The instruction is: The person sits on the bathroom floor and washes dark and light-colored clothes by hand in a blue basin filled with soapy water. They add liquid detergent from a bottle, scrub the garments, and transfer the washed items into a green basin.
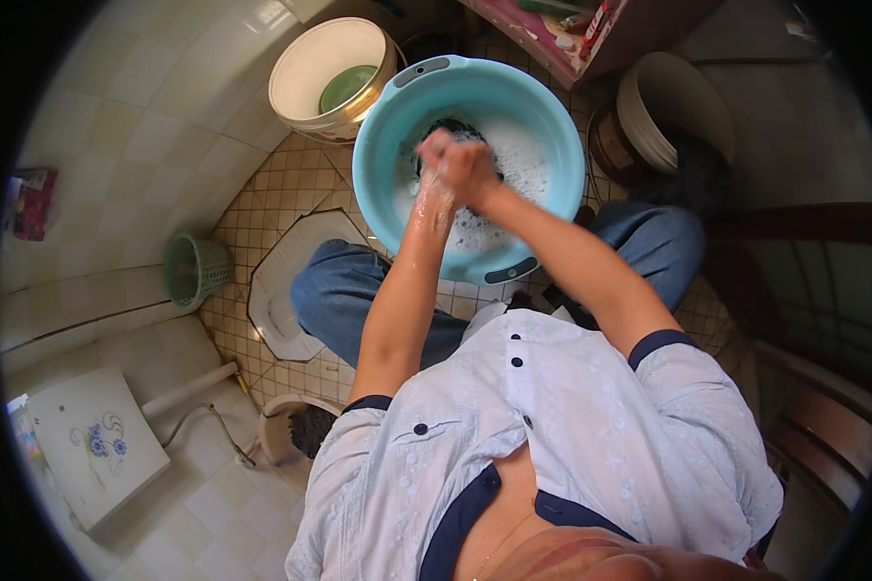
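A light blue plastic basin [563,152] holds foamy water and a wet dark cloth [447,127]. Over the cloth, inside the basin, both hands are close together and touching. My left hand [434,151], wet and blurred, lies against the cloth; its fingers are partly hidden, so its hold is unclear. Curled beside and over it, my right hand [471,171] is closed on part of the cloth. Suds cover the water around them, mostly to the right. The cloth's lower part is hidden by the hands and foam.
A white bucket [285,80] with something green inside touches the basin's upper left. Another bucket [628,120] with dark fabric over its rim stands at right. A squat toilet [276,290] and a green basket [189,269] are at left. A pink shelf [545,43] juts in above.
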{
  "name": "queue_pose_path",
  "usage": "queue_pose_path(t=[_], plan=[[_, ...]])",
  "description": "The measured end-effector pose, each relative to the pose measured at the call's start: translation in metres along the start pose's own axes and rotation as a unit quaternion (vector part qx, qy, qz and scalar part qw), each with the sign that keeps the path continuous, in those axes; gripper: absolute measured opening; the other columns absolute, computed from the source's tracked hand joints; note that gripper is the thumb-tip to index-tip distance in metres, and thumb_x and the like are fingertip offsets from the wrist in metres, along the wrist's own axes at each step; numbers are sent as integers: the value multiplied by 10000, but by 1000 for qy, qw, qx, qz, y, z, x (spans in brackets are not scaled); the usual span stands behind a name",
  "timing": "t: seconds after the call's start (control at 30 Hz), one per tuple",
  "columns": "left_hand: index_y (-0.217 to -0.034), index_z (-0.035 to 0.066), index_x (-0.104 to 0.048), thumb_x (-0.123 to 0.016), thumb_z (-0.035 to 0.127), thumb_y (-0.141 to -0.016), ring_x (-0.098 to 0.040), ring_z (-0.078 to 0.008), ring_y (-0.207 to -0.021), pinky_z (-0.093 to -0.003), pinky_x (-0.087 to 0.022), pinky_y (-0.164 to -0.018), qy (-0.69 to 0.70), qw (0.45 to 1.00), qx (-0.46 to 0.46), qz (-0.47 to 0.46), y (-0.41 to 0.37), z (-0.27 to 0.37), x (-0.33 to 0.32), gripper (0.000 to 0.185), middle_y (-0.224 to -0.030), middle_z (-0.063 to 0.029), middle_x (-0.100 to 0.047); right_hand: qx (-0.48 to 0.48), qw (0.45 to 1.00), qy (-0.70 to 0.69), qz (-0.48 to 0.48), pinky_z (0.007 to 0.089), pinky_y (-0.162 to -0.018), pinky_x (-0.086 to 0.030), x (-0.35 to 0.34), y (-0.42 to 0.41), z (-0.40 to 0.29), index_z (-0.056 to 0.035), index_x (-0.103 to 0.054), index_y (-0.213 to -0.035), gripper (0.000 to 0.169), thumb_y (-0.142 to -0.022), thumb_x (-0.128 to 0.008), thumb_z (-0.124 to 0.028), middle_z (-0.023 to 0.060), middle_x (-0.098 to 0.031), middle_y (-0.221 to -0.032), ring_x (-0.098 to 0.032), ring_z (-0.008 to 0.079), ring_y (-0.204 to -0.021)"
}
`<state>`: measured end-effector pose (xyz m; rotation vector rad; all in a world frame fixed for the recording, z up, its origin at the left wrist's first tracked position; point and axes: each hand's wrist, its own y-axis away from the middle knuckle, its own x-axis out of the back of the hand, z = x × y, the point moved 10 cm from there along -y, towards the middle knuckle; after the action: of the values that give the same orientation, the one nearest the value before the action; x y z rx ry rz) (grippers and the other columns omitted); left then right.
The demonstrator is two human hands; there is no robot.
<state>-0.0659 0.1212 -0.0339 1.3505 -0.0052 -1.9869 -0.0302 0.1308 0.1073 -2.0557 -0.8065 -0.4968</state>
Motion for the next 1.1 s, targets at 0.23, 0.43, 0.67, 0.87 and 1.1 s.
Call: queue_pose_path(t=[0.23,0.43,0.67,0.87,1.1], plan=[[-762,148,-497,-548,356,-849,-461,-110,-619,-261,-395,-558,-14,973,-87,-211,-38,16,37,231,-647,1,-468,141,988,14,64,351,-475,-467,12,9,-55,-115,-553,-754,173,-832,-547,-270,111,-587,-588,-597,289,-533],[-981,142,-520,-507,339,-856,-533,-139,-897,-311,-437,-800,-36,996,47,62,0,-7,14,234,-936,-1,-528,-12,1000,16,-13,339,-472,-476,-6,-11,6,-124,-522,-721,187,-808,-564,-284,90,-563,-535,-599,255,-504],[-1016,67,-582,-497,438,-864,-597,-171,-875,-310,-490,-747,-116,992,57,7,18,-13,-19,410,-983,-52,-623,-9,997,70,-19,367,-476,-475,-12,-18,51,-140,-524,-761,186,-830,-533,-313,87,-582,-560,-601,267,-532],[-1001,35,-584,-524,408,-853,-604,-171,-795,-294,-495,-729,-41,993,115,-2,17,-1,8,406,-927,-76,-631,-232,970,-72,7,374,-586,-463,4,-25,111,-58,-601,-762,273,-794,-595,-329,102,-621,-669,-613,277,-656],[-1001,56,-575,-542,299,-870,-586,-162,-819,-306,-482,-731,1,996,79,32,3,-7,23,278,-948,-63,-613,-330,902,-259,98,348,-628,-458,-11,5,122,-11,-586,-789,408,-785,-612,-418,167,-614,-707,-613,291,-691]])
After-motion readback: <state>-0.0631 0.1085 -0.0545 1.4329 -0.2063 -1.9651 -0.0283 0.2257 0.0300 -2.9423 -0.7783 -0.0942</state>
